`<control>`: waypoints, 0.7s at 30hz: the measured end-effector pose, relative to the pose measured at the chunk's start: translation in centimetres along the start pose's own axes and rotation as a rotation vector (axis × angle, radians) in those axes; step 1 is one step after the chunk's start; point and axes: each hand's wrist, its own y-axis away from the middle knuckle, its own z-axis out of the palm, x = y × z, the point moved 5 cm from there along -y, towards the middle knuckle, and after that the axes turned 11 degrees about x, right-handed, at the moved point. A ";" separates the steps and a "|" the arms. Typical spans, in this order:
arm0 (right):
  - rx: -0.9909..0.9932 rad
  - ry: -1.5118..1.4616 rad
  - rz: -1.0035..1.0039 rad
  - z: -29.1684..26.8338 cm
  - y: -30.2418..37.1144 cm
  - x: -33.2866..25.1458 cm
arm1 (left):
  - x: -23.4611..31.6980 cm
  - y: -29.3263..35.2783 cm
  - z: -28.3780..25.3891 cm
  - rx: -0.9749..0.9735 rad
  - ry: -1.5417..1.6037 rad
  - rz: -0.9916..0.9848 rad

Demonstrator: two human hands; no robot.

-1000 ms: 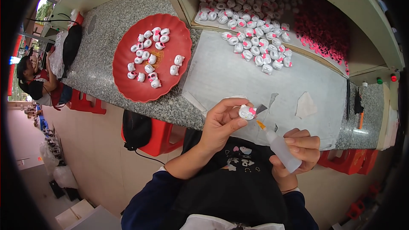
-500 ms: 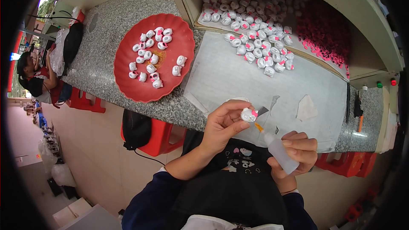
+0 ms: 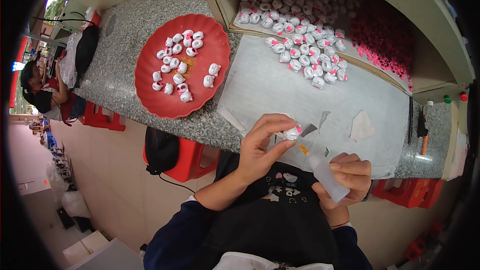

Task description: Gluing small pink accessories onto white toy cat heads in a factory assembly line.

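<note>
White cat-shaped piece with pink trim (image 3: 291,133) is pinched between the thumb and fingers of my left hand (image 3: 262,145), above the near edge of a pale sheet (image 3: 250,95). My right hand (image 3: 352,177) wraps around a translucent squeeze bottle (image 3: 330,182), its orange nozzle (image 3: 303,149) near the piece. Pale lettering and little pictures decorate my black apron (image 3: 270,225); marks on the loose pieces are too small to read. Far left, a red scalloped dish (image 3: 157,104) holds scattered white pieces. Far right, a shelf (image 3: 422,15) holds heaped white pieces (image 3: 295,0) beside bright pink ones (image 3: 380,45).
</note>
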 end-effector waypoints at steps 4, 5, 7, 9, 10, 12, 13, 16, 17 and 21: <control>0.009 0.029 -0.024 -0.3 -0.1 0.1 | 0.0 -0.1 0.2 -0.013 0.011 0.000; 0.011 0.037 -0.028 -0.3 -0.1 0.0 | 0.1 -0.1 0.2 -0.010 0.012 -0.005; -0.001 0.037 -0.004 -0.5 -0.3 0.4 | -0.1 -0.3 0.3 -0.027 0.033 -0.003; 0.003 0.010 0.092 -1.0 -0.9 1.5 | -0.4 -0.6 -0.8 0.050 0.130 -0.058; 0.003 -0.039 0.203 -1.1 -1.1 2.3 | -0.3 -0.9 -1.5 0.112 0.193 -0.093; 0.014 -0.136 0.347 -2.4 -1.2 4.6 | -0.3 -1.5 -3.2 0.233 0.291 -0.137; 0.013 -0.255 0.502 -3.0 -1.3 6.0 | -0.2 -1.9 -3.8 0.269 0.324 -0.160; -0.139 -0.151 0.715 -4.1 -4.6 8.9 | 0.2 -2.5 -5.2 0.287 0.278 -0.111; -0.166 -0.159 0.728 -4.6 -5.8 10.5 | 0.2 -2.5 -5.7 0.296 0.270 -0.102; -0.110 0.407 0.636 -6.1 -11.6 17.6 | 0.4 -2.5 -5.8 0.353 0.269 -0.098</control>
